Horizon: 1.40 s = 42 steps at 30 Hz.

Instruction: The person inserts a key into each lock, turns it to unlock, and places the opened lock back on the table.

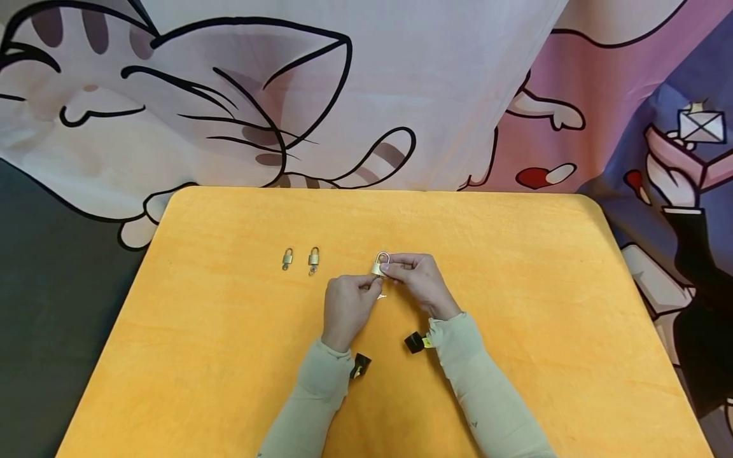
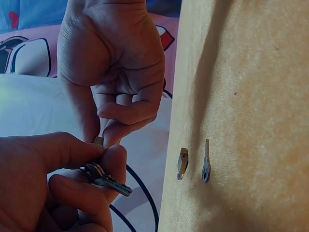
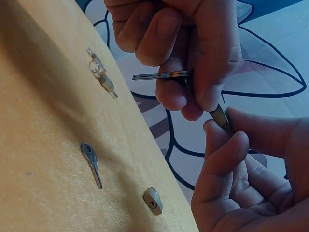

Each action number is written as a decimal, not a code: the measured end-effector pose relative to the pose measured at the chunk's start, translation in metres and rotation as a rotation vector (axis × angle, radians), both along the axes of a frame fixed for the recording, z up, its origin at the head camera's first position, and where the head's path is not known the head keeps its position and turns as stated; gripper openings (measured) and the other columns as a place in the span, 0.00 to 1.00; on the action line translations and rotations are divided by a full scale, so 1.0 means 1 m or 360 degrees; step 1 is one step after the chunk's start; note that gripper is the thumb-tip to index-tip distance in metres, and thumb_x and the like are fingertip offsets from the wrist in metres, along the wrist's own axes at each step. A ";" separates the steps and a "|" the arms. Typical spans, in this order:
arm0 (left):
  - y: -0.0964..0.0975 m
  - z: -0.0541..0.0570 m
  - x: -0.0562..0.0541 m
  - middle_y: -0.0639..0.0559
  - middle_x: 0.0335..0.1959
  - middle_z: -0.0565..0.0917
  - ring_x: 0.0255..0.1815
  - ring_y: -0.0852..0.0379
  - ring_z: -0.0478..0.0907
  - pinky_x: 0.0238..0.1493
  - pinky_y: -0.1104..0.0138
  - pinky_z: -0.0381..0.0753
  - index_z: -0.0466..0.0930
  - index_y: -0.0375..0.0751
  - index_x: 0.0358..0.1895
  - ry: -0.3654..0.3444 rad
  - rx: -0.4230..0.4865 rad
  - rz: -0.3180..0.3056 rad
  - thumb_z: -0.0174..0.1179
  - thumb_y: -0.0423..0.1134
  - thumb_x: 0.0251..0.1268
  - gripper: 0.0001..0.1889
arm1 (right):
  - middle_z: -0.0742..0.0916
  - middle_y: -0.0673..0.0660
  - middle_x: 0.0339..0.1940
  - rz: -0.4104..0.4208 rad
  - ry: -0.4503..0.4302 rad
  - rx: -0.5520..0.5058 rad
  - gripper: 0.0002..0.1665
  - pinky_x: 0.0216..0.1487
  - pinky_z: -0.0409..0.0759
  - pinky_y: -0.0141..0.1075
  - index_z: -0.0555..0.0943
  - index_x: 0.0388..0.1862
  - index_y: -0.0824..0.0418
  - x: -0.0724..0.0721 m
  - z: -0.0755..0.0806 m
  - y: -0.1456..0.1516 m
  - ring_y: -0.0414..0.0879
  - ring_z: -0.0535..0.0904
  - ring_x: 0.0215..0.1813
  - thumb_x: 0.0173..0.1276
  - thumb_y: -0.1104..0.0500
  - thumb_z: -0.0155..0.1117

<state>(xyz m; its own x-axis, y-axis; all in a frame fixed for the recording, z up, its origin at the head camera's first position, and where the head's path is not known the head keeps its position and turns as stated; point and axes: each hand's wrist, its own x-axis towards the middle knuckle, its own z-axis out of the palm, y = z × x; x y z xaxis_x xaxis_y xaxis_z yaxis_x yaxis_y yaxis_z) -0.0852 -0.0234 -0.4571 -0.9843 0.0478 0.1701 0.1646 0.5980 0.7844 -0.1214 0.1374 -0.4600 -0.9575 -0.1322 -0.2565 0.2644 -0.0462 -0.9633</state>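
Observation:
My right hand [image 1: 422, 283] pinches a small brass padlock [image 1: 376, 268] by its body, shackle toward the far side. Close against it, my left hand [image 1: 347, 310] holds a ring of small keys [image 3: 161, 75], thumb and forefinger pinching right at the padlock's lower end. The keys' blades stick out between the left fingers in both wrist views. Whether a key sits in the lock, I cannot tell. Below the hands, a loose key [image 3: 91, 164] lies on the table beside another padlock [image 3: 153, 201], which the hands hide in the head view.
Two more padlocks, one [image 1: 287, 258] and another [image 1: 314, 259], lie to the left on the yellow table [image 1: 229, 356], each with keys at its lower end. A cartoon-printed cloth [image 1: 446, 95] hangs behind the table's far edge. Black wrist cameras [image 1: 415, 342] sit at both cuffs.

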 end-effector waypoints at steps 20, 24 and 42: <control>0.000 0.000 0.000 0.52 0.18 0.86 0.10 0.69 0.68 0.13 0.72 0.65 0.93 0.38 0.32 0.0011 -0.0016 0.0006 0.67 0.35 0.61 0.06 | 0.90 0.57 0.37 0.0021 0.0006 -0.0005 0.16 0.37 0.82 0.34 0.83 0.51 0.79 0.000 -0.001 0.000 0.40 0.84 0.33 0.67 0.69 0.68; 0.001 0.001 0.000 0.52 0.18 0.86 0.09 0.69 0.66 0.13 0.73 0.64 0.93 0.39 0.33 0.0023 -0.0056 0.0007 0.67 0.36 0.62 0.06 | 0.90 0.58 0.37 0.0012 0.0002 0.0000 0.16 0.36 0.82 0.33 0.83 0.51 0.78 0.000 0.000 -0.001 0.40 0.84 0.32 0.67 0.69 0.68; 0.004 -0.001 0.002 0.55 0.14 0.82 0.09 0.68 0.59 0.13 0.73 0.56 0.93 0.41 0.30 0.0190 -0.0263 0.0035 0.68 0.35 0.61 0.06 | 0.90 0.57 0.36 0.0002 0.0010 0.0010 0.16 0.34 0.81 0.32 0.82 0.50 0.80 -0.001 -0.001 0.000 0.39 0.83 0.32 0.66 0.70 0.68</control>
